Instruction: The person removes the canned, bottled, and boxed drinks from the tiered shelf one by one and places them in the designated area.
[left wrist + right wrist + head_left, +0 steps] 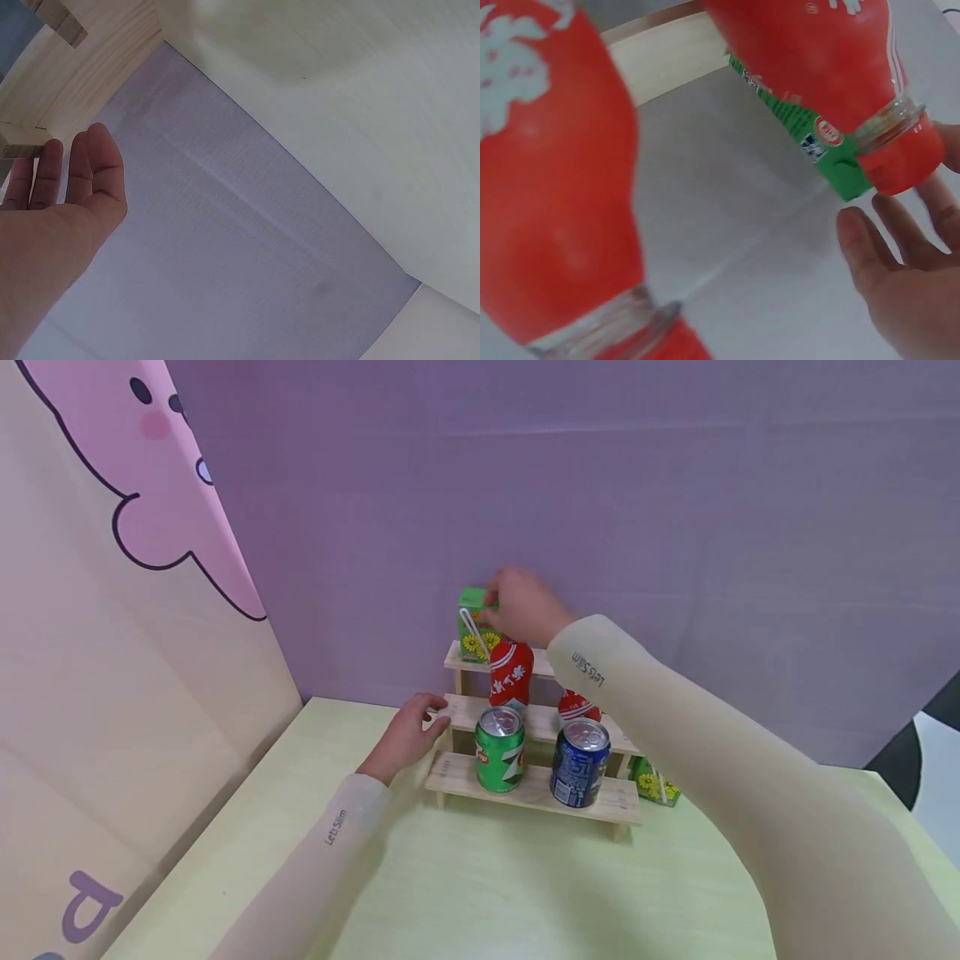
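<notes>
Apparently the step in hand is setting or straightening the green carton (468, 643), which stands upright on the top tier, at the left end of the wooden rack (445, 767). Right hand (525, 606) beside the carton's upper right edge, above the left red bottle (512, 668). Right wrist view: fingers loosely bent and spread, nothing visibly grasped; they sit close round the bottle's red cap (902, 161) without a clear pinch, one fingertip just beside the carton's top. Touch on the carton: cannot tell.

Left hand (405, 739) out at the left end of the middle tier (462, 708), fingertips resting on the plank end, fingers relaxed, no firm clasp seen; reads as steadying. Right forearm slants in from the near right, wrist high, sleeve hiding the right part of the top tier. Left forearm comes low from the near left.

Around: second red bottle (577, 703) on the middle tier, green can (500, 752) and blue can (580, 764) on the near tier, another green carton (648, 781) on the table, right of the rack.

Next move, my judgement: fingers go clear of that cap, the rack held still, then likely over to the right-hand carton
</notes>
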`<state>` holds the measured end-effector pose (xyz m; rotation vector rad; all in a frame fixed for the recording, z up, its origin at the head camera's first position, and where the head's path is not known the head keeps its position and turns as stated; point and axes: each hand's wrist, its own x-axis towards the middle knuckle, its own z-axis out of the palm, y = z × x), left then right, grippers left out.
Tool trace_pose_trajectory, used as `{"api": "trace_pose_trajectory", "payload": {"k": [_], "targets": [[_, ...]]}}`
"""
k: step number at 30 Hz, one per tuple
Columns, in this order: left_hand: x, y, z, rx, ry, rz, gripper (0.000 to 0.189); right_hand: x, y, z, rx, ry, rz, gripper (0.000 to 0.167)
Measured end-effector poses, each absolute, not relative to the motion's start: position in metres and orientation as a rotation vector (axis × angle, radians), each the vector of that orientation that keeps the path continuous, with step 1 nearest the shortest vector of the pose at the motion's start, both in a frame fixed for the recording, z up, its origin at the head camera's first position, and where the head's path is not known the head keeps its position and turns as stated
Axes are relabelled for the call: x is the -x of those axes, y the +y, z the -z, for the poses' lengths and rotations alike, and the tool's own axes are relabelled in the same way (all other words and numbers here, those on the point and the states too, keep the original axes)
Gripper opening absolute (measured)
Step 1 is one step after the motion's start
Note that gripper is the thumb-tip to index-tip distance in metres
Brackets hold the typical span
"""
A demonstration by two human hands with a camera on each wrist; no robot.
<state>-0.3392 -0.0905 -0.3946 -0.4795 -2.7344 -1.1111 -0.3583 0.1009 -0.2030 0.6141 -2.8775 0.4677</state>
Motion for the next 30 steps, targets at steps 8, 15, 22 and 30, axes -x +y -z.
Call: {"api": "trace_pose_trajectory", "payload": {"k": [8,15,22,30], "targets": [[0.340,-0.086,0.393,0.498,-2.722,1.132,0.031,0.360,0.096,0.207,-0.537,-2.834,-0.558,0.013],[0.340,-0.084,0.396,0.506,-2.742,1.126,0.031,0.358,0.096,0.203,-0.567,-2.792,-0.639,0.013],[0.344,-0.084,0.397,0.511,-2.738,1.124,0.031,0.348,0.117,0.172,-0.681,-2.608,-0.689,0.009],[0.348,-0.085,0.398,0.542,-2.728,1.110,0.031,0.327,0.173,0.156,-0.735,-2.429,-0.670,0.008]]}}
